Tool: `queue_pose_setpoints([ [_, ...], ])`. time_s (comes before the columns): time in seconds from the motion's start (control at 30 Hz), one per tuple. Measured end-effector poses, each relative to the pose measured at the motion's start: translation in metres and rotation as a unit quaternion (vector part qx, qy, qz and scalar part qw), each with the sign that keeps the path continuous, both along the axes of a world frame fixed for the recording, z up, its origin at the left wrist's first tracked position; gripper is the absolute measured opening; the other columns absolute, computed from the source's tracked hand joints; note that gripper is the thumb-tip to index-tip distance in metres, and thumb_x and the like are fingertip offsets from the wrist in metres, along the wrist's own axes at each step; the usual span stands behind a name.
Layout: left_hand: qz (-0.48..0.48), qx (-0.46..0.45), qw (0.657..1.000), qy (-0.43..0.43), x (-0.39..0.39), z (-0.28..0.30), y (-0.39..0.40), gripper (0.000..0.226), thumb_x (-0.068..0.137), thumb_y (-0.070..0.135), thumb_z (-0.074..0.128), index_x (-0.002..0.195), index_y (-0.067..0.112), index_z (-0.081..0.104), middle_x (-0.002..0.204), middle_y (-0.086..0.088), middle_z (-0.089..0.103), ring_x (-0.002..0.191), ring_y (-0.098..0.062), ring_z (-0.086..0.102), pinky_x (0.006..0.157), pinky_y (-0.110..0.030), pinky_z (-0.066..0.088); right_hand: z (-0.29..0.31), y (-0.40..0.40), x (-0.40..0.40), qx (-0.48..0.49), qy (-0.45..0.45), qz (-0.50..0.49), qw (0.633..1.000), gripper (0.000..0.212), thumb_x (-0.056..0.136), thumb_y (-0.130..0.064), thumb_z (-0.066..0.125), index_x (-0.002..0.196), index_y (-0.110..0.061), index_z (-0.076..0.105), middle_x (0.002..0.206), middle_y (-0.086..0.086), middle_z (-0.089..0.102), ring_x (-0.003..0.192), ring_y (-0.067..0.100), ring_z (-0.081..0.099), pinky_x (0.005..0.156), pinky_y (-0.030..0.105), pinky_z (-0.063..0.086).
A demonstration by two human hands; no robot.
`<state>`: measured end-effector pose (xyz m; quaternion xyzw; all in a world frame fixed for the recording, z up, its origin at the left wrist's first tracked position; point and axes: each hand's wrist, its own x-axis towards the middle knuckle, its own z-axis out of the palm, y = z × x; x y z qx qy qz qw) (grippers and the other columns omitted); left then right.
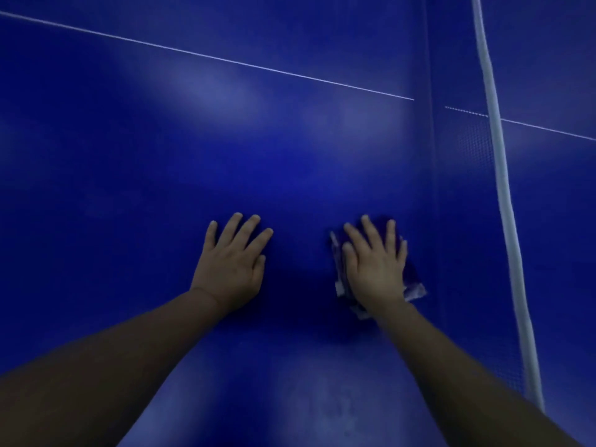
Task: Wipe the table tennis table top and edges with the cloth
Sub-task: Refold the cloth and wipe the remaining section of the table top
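The blue table tennis table top (161,175) fills the view. My right hand (375,266) lies flat with straight, spread fingers on a purple and white cloth (412,282), pressing it onto the surface close to the net. The cloth shows around the hand's edges and is mostly covered by it. My left hand (233,262) rests flat on the bare table a short way to the left, fingers straight and spread, holding nothing.
The net (467,221) with its white top band (506,195) runs from top to bottom at the right, just beyond the cloth. A thin white centre line (206,56) crosses the table top farther away. More blue table lies past the net.
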<state>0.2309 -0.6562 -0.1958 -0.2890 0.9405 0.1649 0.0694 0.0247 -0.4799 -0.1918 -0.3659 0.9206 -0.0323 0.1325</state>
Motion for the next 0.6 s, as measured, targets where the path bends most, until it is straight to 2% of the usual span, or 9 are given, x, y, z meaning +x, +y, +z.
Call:
queue_pose_setpoints([
  [0.07, -0.002, -0.008, 1.000, 0.003, -0.008, -0.001, -0.008, 0.055, 0.099, 0.042, 0.027, 0.151, 0.027, 0.036, 0.162, -0.001, 0.026, 0.151, -0.027, 0.013, 0.120, -0.058, 0.008, -0.004, -0.055, -0.021, -0.024, -0.016, -0.113, 0.993, 0.048, 0.105, -0.051, 0.022, 0.151, -0.044, 0.030, 0.166, -0.010, 0.013, 0.153, 0.033, -0.009, 0.119, 0.062, -0.002],
  [0.13, 0.004, -0.008, 1.000, 0.014, -0.016, -0.004, -0.013, 0.053, 0.099, 0.039, 0.032, 0.151, 0.025, 0.037, 0.161, -0.001, 0.028, 0.151, -0.027, 0.014, 0.120, -0.058, 0.009, -0.008, -0.106, -0.027, -0.040, -0.030, -0.152, 0.987, 0.049, 0.104, -0.050, 0.021, 0.152, -0.043, 0.027, 0.167, -0.010, 0.011, 0.152, 0.035, -0.010, 0.118, 0.063, -0.003],
  [0.2, 0.010, -0.010, 1.000, 0.023, -0.024, -0.005, -0.018, 0.055, 0.098, 0.039, 0.030, 0.150, 0.024, 0.039, 0.161, -0.001, 0.029, 0.151, -0.027, 0.016, 0.120, -0.058, 0.010, -0.011, -0.123, -0.013, -0.041, -0.008, -0.061, 0.997, 0.049, 0.104, -0.050, 0.021, 0.152, -0.041, 0.029, 0.166, -0.008, 0.014, 0.152, 0.036, -0.007, 0.118, 0.062, -0.002],
  [0.27, 0.014, -0.009, 0.999, 0.032, -0.034, -0.006, -0.026, 0.056, 0.097, 0.037, 0.029, 0.150, 0.023, 0.040, 0.161, -0.001, 0.029, 0.151, -0.025, 0.016, 0.120, -0.057, 0.010, -0.010, -0.101, 0.005, -0.039, 0.011, 0.066, 0.997, 0.050, 0.104, -0.050, 0.019, 0.151, -0.039, 0.034, 0.165, -0.008, 0.020, 0.153, 0.035, -0.001, 0.119, 0.060, 0.002],
  [0.33, 0.016, -0.010, 0.999, 0.033, -0.042, -0.006, -0.036, 0.053, 0.100, 0.035, 0.031, 0.151, 0.023, 0.038, 0.162, 0.000, 0.026, 0.152, -0.024, 0.013, 0.121, -0.056, 0.010, -0.007, -0.065, 0.002, -0.026, 0.016, 0.096, 0.995, 0.051, 0.104, -0.051, 0.019, 0.149, -0.038, 0.039, 0.163, -0.009, 0.025, 0.153, 0.034, 0.004, 0.120, 0.061, 0.007],
  [0.43, 0.020, 0.003, 0.999, 0.033, -0.052, -0.005, -0.044, 0.051, 0.102, 0.032, 0.037, 0.152, 0.025, 0.035, 0.164, 0.001, 0.023, 0.153, -0.023, 0.009, 0.121, -0.055, 0.006, -0.004, -0.057, -0.042, -0.002, 0.012, 0.017, 1.000, 0.050, 0.104, -0.051, 0.023, 0.149, -0.038, 0.040, 0.163, -0.008, 0.025, 0.153, 0.034, 0.004, 0.119, 0.062, 0.008],
  [0.53, 0.035, 0.007, 0.998, 0.047, -0.058, -0.004, -0.042, 0.050, 0.101, 0.029, 0.041, 0.151, 0.024, 0.039, 0.162, 0.000, 0.026, 0.152, -0.025, 0.011, 0.120, -0.058, 0.006, -0.007, -0.120, -0.085, -0.023, -0.011, -0.087, 0.996, 0.048, 0.105, -0.048, 0.024, 0.152, -0.038, 0.032, 0.166, -0.007, 0.016, 0.153, 0.035, -0.006, 0.119, 0.063, 0.001],
  [0.6, 0.045, 0.003, 0.998, 0.049, -0.063, -0.005, -0.040, 0.049, 0.101, 0.028, 0.042, 0.150, 0.025, 0.040, 0.162, 0.000, 0.027, 0.152, -0.026, 0.012, 0.119, -0.060, 0.007, -0.008, -0.167, -0.092, -0.037, -0.022, -0.092, 0.995, 0.049, 0.105, -0.048, 0.023, 0.152, -0.037, 0.030, 0.166, -0.007, 0.013, 0.152, 0.036, -0.008, 0.119, 0.063, -0.001],
])
